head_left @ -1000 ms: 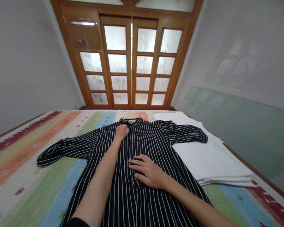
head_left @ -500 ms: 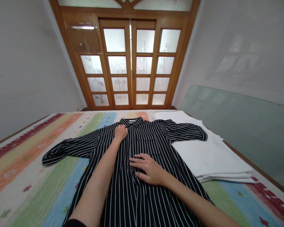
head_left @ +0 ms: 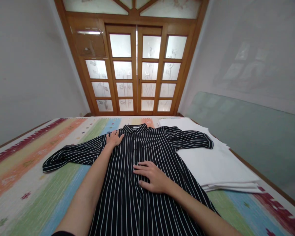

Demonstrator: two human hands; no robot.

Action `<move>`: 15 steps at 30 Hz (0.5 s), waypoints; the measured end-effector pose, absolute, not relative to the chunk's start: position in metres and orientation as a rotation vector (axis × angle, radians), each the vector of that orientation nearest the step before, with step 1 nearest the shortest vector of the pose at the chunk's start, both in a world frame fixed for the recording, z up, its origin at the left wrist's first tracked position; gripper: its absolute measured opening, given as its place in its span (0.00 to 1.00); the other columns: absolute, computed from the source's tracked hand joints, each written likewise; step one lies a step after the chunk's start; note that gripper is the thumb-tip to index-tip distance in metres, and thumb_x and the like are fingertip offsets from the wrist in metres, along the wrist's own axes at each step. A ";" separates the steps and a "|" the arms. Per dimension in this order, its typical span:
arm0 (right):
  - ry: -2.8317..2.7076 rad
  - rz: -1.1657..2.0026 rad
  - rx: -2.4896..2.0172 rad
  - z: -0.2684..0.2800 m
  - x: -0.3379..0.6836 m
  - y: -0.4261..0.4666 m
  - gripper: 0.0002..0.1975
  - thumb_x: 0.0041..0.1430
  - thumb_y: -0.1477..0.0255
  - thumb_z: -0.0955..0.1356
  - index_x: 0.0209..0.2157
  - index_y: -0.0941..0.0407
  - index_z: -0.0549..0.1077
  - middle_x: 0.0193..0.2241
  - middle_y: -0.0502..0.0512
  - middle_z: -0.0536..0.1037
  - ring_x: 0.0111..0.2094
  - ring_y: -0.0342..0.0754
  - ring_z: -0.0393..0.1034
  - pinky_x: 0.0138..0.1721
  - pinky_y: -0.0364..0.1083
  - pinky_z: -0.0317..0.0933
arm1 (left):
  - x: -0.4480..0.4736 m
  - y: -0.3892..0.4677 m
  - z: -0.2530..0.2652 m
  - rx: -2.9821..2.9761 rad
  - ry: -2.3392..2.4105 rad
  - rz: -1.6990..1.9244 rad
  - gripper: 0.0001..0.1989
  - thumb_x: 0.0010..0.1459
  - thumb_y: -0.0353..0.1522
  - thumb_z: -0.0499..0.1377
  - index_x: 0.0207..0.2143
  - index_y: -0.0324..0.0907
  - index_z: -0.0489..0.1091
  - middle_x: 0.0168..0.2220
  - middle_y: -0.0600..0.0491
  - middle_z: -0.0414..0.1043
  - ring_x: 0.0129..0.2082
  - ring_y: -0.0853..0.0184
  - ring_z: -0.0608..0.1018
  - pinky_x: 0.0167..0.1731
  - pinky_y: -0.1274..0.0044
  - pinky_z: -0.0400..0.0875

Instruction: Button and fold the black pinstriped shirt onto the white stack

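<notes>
head cam — forward, tilted down | shirt [head_left: 124, 170] near | doors [head_left: 140, 70] far

Black shirt [head_left: 120, 183] with thin white stripes lies front up, spread out on a multicoloured cover [head_left: 46, 183], collar [head_left: 141, 128] at the far end. Sleeves extend sideways, one [head_left: 196, 139] overlapping a white stack [head_left: 218, 167]. Lower front shows creases.

Left hand [head_left: 114, 139] and, lower down, right hand [head_left: 152, 177] on a black, white-striped shirt [head_left: 124, 183] atop a multicoloured bedspread [head_left: 34, 203]
</notes>
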State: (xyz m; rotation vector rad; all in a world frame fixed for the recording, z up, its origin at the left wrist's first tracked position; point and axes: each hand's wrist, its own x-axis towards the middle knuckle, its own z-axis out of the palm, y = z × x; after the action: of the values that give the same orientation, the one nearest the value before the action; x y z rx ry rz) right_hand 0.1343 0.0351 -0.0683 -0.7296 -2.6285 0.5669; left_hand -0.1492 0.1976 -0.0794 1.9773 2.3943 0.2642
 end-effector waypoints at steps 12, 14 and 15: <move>-2.547 0.559 -0.710 -0.074 0.133 0.042 0.21 0.63 0.72 0.62 0.57 0.53 0.68 0.58 0.54 0.69 0.59 0.52 0.60 0.59 0.57 0.54 | -0.126 0.170 -0.062 2.337 2.385 0.270 0.22 0.63 0.32 0.43 0.40 0.31 0.75 0.40 0.34 0.76 0.44 0.51 0.77 0.45 0.63 0.67; -2.485 0.545 -0.710 -0.080 0.133 0.045 0.23 0.62 0.78 0.60 0.58 0.55 0.66 0.59 0.57 0.67 0.58 0.50 0.62 0.59 0.56 0.55 | -0.122 0.160 -0.059 2.385 2.335 0.268 0.20 0.62 0.31 0.45 0.39 0.32 0.76 0.38 0.35 0.76 0.42 0.52 0.78 0.44 0.64 0.68; -2.456 0.538 -0.714 -0.083 0.133 0.046 0.24 0.61 0.80 0.59 0.59 0.56 0.65 0.59 0.58 0.67 0.58 0.49 0.62 0.59 0.55 0.56 | -0.121 0.154 -0.058 2.401 2.314 0.270 0.19 0.61 0.31 0.46 0.38 0.32 0.76 0.38 0.35 0.76 0.42 0.52 0.78 0.43 0.65 0.68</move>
State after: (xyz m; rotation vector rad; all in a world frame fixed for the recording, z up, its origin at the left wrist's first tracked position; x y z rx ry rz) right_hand 0.1329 0.0459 -0.0829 -0.7138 -2.4558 0.5384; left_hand -0.1211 0.1543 -0.0581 2.4010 2.3139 0.2704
